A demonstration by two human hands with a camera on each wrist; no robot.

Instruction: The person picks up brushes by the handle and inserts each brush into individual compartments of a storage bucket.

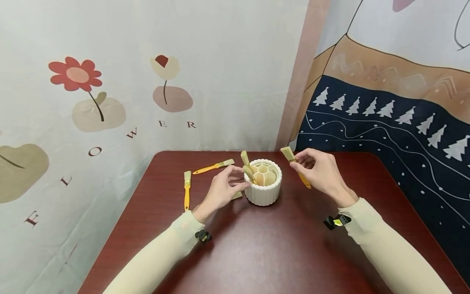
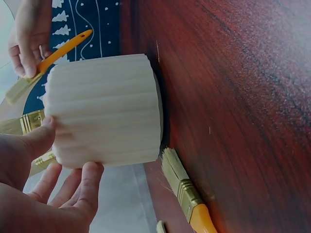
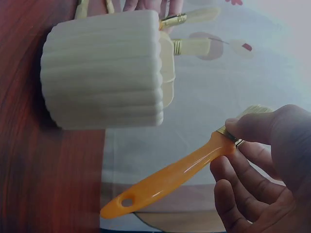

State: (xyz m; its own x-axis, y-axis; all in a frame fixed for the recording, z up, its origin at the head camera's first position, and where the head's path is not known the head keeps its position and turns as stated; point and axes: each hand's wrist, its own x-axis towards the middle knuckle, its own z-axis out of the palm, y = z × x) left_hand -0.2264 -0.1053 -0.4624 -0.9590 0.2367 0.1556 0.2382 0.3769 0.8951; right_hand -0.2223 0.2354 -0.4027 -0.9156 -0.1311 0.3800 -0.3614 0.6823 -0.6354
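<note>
A white ribbed brush holder (image 1: 263, 195) with a divided insert stands on the table. Two paintbrushes lean in its left compartments, bristles up; one is the rear paintbrush (image 1: 244, 157). Curved about the holder's left side, my left hand (image 1: 219, 191) touches it near the rim with thumb and fingertips, beside these brushes. To the right, my right hand (image 1: 318, 169) pinches another paintbrush (image 3: 170, 179) at its metal band. That brush is raised and tilted, with its bristles up and its orange handle (image 1: 304, 180) pointing down.
Left of the holder, two orange-handled brushes lie on the dark red table (image 1: 257, 253): an upright-lying paintbrush (image 1: 187, 190) and a slanted paintbrush (image 1: 214, 166). Bristles of one more brush (image 1: 237, 195) show beside my left hand. A printed cloth (image 1: 235, 81) hangs behind the table.
</note>
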